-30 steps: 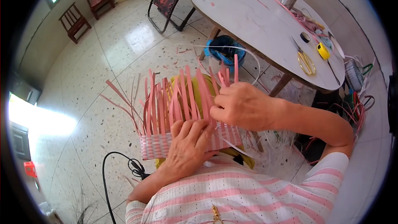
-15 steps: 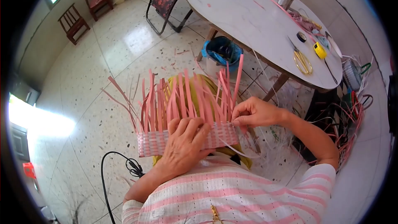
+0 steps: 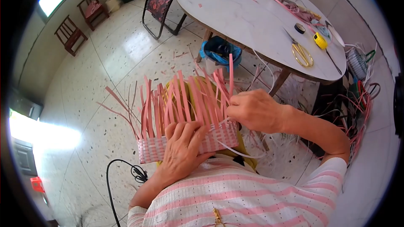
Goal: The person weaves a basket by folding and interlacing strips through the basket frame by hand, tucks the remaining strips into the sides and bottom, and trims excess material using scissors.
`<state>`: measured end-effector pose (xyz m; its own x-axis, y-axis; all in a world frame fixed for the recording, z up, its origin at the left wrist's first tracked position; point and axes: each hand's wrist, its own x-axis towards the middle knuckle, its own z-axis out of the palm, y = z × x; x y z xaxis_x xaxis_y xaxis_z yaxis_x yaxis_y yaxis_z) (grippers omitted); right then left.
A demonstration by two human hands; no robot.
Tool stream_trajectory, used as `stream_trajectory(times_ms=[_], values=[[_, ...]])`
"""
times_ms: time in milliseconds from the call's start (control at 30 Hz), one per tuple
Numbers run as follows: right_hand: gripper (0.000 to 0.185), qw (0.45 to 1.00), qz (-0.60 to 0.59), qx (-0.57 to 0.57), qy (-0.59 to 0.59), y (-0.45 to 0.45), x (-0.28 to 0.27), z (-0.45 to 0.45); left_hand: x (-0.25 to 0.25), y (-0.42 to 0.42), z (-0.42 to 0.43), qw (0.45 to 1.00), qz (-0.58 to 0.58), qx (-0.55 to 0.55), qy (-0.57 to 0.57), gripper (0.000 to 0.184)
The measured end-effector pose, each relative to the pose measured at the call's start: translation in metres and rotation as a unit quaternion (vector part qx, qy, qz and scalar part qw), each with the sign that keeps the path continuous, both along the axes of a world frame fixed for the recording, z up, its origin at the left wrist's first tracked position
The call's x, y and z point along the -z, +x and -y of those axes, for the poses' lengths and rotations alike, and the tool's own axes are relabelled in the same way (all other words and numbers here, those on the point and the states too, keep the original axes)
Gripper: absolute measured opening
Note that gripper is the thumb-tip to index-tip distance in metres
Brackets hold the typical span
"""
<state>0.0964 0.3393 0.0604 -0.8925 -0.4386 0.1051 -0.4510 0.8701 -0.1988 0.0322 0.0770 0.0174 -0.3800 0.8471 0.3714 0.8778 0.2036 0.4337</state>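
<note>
Pale speckled floor (image 3: 84, 113) fills the background. The woven pink piece (image 3: 151, 148) lies toward seven o'clock, partly hidden beneath the left hand (image 3: 182, 149), loosely open on it. The right hand (image 3: 257, 111), near four o'clock, is curled closed; its hold is hidden.

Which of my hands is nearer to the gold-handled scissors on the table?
Your right. The right hand is at the right end of the woven piece, on the side toward the scissors; the left hand lies across its middle, farther away.

Home-like room: wooden chairs (image 3: 70, 35), oval table (image 3: 252, 21), patterned folding chair (image 3: 160, 3).
</note>
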Motion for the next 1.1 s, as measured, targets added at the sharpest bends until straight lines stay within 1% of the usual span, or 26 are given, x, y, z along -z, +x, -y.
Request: stream_trajectory(times_ms=[67,100,167,200,233,267,300,367,400,467,500,567,600,667,700,767,800,833,867,900,967,1000,1067,1100], values=[[0.014,0.994,0.064,0.069,0.05,0.002,-0.01,0.007,0.001,0.001,0.001,1.0,-0.005,0.005,-0.004,0.073],[0.014,0.994,0.066,0.071,0.049,0.0,-0.008,0.004,0.001,0.002,0.001,1.0,-0.004,0.007,-0.004,0.073],[0.014,0.975,0.17,0.074,-0.119,-0.009,-0.003,-0.013,0.001,0.002,0.001,1.0,-0.005,0.017,-0.017,0.069],[0.014,0.975,0.17,0.075,-0.118,-0.014,0.002,-0.022,0.0,0.002,0.001,1.0,-0.005,0.018,-0.016,0.069],[0.014,0.927,0.302,0.086,-0.205,-0.019,0.01,-0.033,-0.001,0.002,0.001,1.0,-0.005,0.015,-0.011,0.07],[0.015,0.853,0.425,0.095,-0.287,-0.021,0.017,-0.041,-0.001,0.002,0.001,1.0,-0.006,0.011,-0.005,0.072],[0.015,0.853,0.426,0.094,-0.286,-0.019,0.025,-0.046,0.0,0.001,0.002,1.0,-0.005,0.01,-0.005,0.072],[0.017,0.778,0.487,0.108,-0.382,-0.014,0.04,-0.055,0.001,0.0,0.002,1.0,-0.005,0.003,-0.007,0.071],[0.017,0.777,0.489,0.107,-0.381,-0.008,0.049,-0.058,0.002,0.0,0.002,1.0,-0.003,0.001,-0.007,0.071],[0.015,0.715,0.492,0.138,-0.477,0.006,0.067,-0.057,0.001,0.0,0.001,1.0,-0.01,-0.003,-0.002,0.071],[0.015,0.714,0.493,0.139,-0.477,0.01,0.074,-0.055,0.001,0.0,0.0,1.0,-0.008,-0.003,-0.003,0.071],[0.015,0.687,0.473,0.146,-0.532,0.019,0.082,-0.051,0.0,0.0,-0.001,1.0,-0.008,0.004,-0.013,0.071],[0.015,0.686,0.471,0.147,-0.534,0.023,0.081,-0.049,0.0,0.0,-0.001,1.0,-0.008,0.007,-0.014,0.071],[0.012,0.716,0.414,0.164,-0.537,0.027,0.076,-0.046,0.0,-0.001,-0.001,1.0,0.004,-0.004,-0.012,0.069],[0.012,0.716,0.411,0.165,-0.54,0.028,0.078,-0.045,0.0,-0.002,-0.001,1.0,0.003,0.0,-0.014,0.069],[0.007,0.83,0.244,0.094,-0.493,0.029,0.083,-0.045,-0.003,-0.003,0.0,1.0,0.004,-0.014,-0.026,0.067],[0.007,0.829,0.241,0.096,-0.495,0.029,0.081,-0.043,-0.003,-0.003,-0.001,1.0,0.002,-0.01,-0.027,0.067],[0.003,0.852,0.201,0.069,-0.479,0.028,0.078,-0.042,-0.003,-0.002,-0.001,1.0,0.001,-0.011,-0.025,0.067],[0.004,0.872,0.161,0.042,-0.461,0.027,0.075,-0.042,-0.004,-0.002,0.0,1.0,-0.001,-0.013,-0.022,0.067],[0.004,0.872,0.158,0.044,-0.462,0.027,0.075,-0.043,-0.003,-0.001,0.0,1.0,-0.003,-0.009,-0.022,0.067],[0.004,0.847,0.234,0.042,-0.475,0.025,0.074,-0.045,0.0,0.0,0.001,1.0,0.003,-0.001,-0.024,0.067],[0.004,0.848,0.232,0.043,-0.475,0.023,0.075,-0.047,-0.001,0.0,0.001,1.0,0.002,0.001,-0.024,0.067],[0.005,0.864,0.248,-0.032,-0.437,0.018,0.081,-0.05,-0.001,0.0,0.002,1.0,-0.001,0.003,-0.03,0.067],[0.005,0.864,0.247,-0.032,-0.437,0.017,0.077,-0.049,-0.002,0.0,0.002,1.0,-0.002,0.003,-0.03,0.067]])
